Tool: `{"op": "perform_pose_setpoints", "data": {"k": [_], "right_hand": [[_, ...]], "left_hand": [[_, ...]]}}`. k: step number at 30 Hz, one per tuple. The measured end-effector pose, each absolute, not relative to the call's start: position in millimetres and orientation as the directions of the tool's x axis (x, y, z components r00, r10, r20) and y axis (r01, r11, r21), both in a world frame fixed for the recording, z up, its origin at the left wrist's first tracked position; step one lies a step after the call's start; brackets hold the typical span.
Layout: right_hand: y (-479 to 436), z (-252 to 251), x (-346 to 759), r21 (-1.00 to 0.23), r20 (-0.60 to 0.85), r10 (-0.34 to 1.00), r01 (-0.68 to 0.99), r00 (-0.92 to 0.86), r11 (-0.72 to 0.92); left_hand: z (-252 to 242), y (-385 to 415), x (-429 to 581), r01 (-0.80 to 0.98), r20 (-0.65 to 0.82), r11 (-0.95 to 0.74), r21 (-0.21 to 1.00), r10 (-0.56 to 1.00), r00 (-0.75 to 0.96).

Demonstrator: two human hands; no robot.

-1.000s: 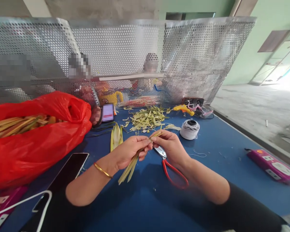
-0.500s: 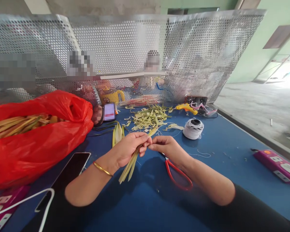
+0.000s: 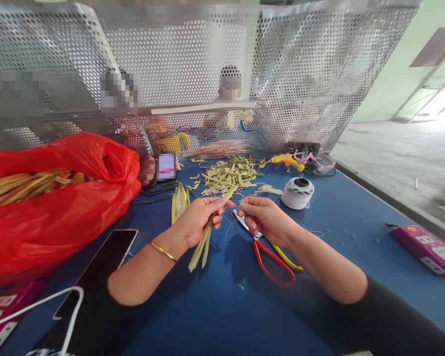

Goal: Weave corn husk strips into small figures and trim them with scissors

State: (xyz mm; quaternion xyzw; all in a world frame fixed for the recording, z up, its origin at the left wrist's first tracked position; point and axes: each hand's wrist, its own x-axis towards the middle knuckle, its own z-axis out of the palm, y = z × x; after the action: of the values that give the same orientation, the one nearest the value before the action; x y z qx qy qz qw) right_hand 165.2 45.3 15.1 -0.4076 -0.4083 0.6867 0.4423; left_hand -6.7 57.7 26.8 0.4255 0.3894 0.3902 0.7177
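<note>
My left hand [image 3: 203, 217] is closed around a bundle of pale green-yellow leaf strips [image 3: 200, 247], whose loose ends hang down below the fingers. My right hand [image 3: 265, 217] pinches a thin white thread that runs toward the bundle, a short gap away from my left hand. Beneath the right hand lie scissors [image 3: 261, 247] with one red and one yellow handle, blades pointing up-left. A folded leaf piece [image 3: 179, 203] rests just beyond my left wrist. Behind both hands spreads a heap of leaf scraps [image 3: 228, 175]. A spool of white thread [image 3: 297, 194] stands to the right.
A red plastic bag [image 3: 96, 212] of strips fills the left. Phones [image 3: 104, 262] lie nearby, with purple power strips [image 3: 424, 251] at both sides. A yellow glue gun [image 3: 287, 161] and pink-framed glasses [image 3: 311, 160] sit before the perforated metal screen [image 3: 178, 64]; people are behind it.
My right hand has drawn away to the right from the bundle, uncovering the scissors' blades and yellow handle. The left hand still grips the strips. The view has shifted slightly.
</note>
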Motion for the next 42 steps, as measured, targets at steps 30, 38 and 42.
{"op": "perform_pose_setpoints", "data": {"k": [30,38,42], "right_hand": [[49,21,177,-0.983,-0.182,0.904,0.062,-0.386,-0.171],[52,17,173,-0.993,-0.053,0.970,0.117,-0.239,-0.025],[40,22,170,-0.923,0.133,0.971,0.332,-0.198,0.194]], "left_hand": [[24,63,-10,0.162,-0.156,0.105,0.981,0.927,0.341],[18,66,-14,0.356,-0.089,-0.035,0.934,0.942,0.325],[24,63,-16,0.641,0.050,-0.247,0.727,0.949,0.310]]}}
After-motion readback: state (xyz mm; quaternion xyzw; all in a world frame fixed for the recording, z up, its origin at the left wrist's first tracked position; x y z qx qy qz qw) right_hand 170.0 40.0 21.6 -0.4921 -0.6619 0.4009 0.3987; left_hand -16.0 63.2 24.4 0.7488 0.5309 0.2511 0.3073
